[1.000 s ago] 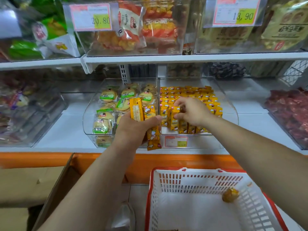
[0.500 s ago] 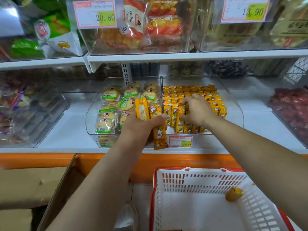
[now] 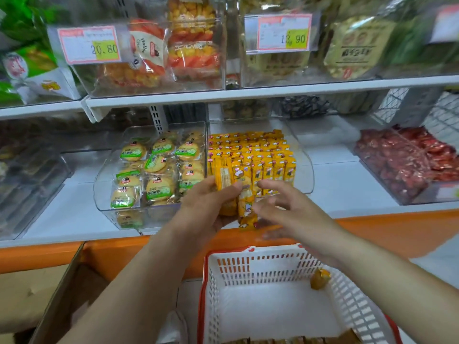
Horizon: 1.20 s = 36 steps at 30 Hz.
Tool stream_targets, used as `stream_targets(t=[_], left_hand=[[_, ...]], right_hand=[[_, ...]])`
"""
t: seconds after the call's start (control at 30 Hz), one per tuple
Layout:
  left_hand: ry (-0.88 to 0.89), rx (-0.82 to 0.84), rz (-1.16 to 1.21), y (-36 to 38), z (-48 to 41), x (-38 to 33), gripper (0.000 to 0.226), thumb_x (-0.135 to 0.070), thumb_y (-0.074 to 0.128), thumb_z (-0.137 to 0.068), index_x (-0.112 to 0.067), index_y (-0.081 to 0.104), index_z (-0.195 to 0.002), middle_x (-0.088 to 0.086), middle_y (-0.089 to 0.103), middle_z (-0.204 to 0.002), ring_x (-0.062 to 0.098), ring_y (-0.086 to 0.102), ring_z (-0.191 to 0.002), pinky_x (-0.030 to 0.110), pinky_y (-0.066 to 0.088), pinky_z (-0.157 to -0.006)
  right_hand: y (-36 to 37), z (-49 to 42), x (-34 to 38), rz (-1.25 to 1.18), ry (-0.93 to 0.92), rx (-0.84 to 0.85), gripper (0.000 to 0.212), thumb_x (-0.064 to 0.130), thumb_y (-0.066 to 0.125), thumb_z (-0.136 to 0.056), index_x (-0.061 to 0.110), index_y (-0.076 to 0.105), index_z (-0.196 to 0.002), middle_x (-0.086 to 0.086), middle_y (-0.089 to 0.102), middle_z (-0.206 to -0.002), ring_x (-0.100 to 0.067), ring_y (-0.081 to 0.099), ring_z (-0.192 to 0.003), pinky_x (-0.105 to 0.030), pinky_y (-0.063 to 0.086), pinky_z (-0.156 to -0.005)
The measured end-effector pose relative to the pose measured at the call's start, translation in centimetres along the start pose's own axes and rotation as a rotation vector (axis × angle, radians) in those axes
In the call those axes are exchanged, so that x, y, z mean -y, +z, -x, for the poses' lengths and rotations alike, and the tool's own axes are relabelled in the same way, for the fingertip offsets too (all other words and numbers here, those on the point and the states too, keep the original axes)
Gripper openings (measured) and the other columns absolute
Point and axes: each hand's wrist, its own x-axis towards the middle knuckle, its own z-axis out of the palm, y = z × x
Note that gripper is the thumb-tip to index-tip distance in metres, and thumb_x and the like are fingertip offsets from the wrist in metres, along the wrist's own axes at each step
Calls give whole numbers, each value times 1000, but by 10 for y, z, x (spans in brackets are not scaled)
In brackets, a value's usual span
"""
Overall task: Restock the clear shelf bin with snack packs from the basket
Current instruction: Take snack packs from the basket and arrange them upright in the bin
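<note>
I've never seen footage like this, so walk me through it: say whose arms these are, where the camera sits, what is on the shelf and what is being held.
There is no machine here. A person wears a wide-angle camera on the head, looking forward and down, so both bare arms reach in from the bottom of the picture. The left hand grips a bunch of yellow snack packs in front of the shelf. The right hand is open beside them, fingers spread, holding nothing. On the white shelf a clear bin holds rows of the same yellow packs; the bin to its left holds round biscuits in green wrappers. Below stands a white basket with a red rim, nearly empty, with one small gold-wrapped item and some brown packs at its near edge.
</note>
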Motion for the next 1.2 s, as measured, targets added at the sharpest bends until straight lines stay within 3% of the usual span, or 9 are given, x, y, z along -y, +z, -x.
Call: stream_targets(t=[0.23,0.37,0.57,0.63,0.73,0.83,0.93,1.07,1.2], left_hand=[[106,-100,-18,17,4,4,10,-11,67,-95,-10,70,-104,9,79,-93,19,77,-80,30,63,-68],[222,-203,-210,17,7,2,7,-13,66,-98,-12,65,-105,4,78,-87,15,78,-78,28,64,-65],[113,-94,-395,5,8,12,13,-9,68,-96,-11,66,-109,10,79,-95,18,79,-83,31,65,-66],[164,-139,-414,-9,6,6,12,-10,70,-95,-12,69,-107,7,79,-93,15,78,-82,25,62,-62],[200,-287,-357,-42,3,-11,11,-14,71,-95,-14,72,-106,4,79,-90,16,77,-83,20,57,-59],[195,-386,-268,-67,4,-19,13,-16,74,-93,-15,73,-105,6,79,-92,16,78,-82,22,58,-57],[251,-453,-296,-77,6,-17,10,-14,73,-93,-15,73,-102,5,78,-85,19,76,-80,24,57,-59],[283,-462,-303,-82,7,-17,6,-15,73,-92,-17,74,-98,4,78,-84,19,76,-82,25,59,-61],[296,-451,-334,-82,8,-18,9,-19,74,-93,-18,73,-102,1,77,-85,16,76,-81,22,58,-59]], right_hand=[[-11,6,-3,-15,-19,-48,43,19,81,-77,41,68,-111,-3,71,-104,-20,73,-88,-43,58,-74],[-23,2,0,-111,-23,-71,31,8,72,-84,28,76,-107,-3,66,-91,-15,65,-78,-31,55,-65],[-30,-14,2,-78,-175,-312,39,13,78,-83,23,69,-120,-1,64,-128,-13,71,-95,-27,56,-71],[-30,-23,6,0,-257,-340,38,14,79,-83,26,68,-117,6,66,-124,-9,68,-94,-23,54,-70],[-24,-47,14,162,-339,-334,34,14,80,-82,24,68,-113,12,71,-111,-12,53,-67,-22,51,-68],[-13,-86,21,437,-386,-332,35,19,82,-80,25,67,-111,8,69,-107,-2,57,-62,-21,51,-73],[-2,-132,26,744,-395,-301,39,26,84,-78,22,69,-114,6,66,-97,5,60,-67,-17,44,-64],[12,-181,23,1021,-335,-193,45,33,84,-77,23,69,-119,-3,68,-119,-21,64,-97,-26,41,-80],[20,-206,11,1207,-266,-157,49,35,83,-79,24,66,-124,-4,66,-125,-25,62,-111,-32,47,-86]])
